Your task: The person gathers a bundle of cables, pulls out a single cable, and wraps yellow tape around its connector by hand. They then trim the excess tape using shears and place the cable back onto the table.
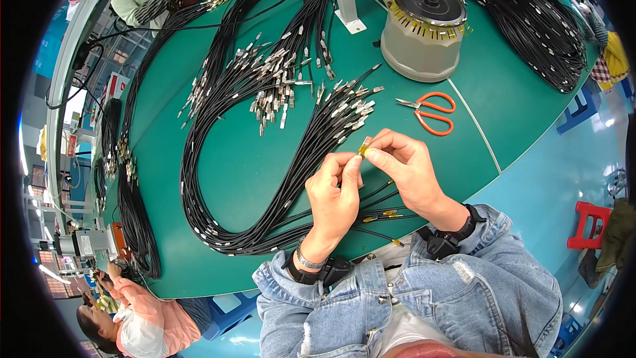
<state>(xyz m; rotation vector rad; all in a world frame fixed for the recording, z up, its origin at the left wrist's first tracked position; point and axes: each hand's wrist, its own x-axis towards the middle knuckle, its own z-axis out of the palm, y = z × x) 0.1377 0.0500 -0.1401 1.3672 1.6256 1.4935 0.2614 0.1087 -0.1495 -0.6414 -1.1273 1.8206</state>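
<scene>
My left hand (pixel 333 197) and my right hand (pixel 412 171) meet over the near part of the table. Between their pinched fingertips is a small silver cable connector (pixel 366 140) with a piece of yellow tape (pixel 362 150) at it. Fingers hide most of the connector and its cable, so how far the tape goes round cannot be seen. Close beyond my left hand lies a bundle of black cables (pixel 308 149) with bare silver connectors (pixel 351 109). Several cable ends with yellow tape (pixel 387 214) lie beneath and beside my wrists.
Orange-handled scissors (pixel 434 114) lie beyond my right hand. A round tape dispenser (pixel 424 33) with yellow strips round its rim stands behind them, beside a white post (pixel 346 0). More black cable coils (pixel 530 26) lie far right. Co-workers sit at the far left and near left.
</scene>
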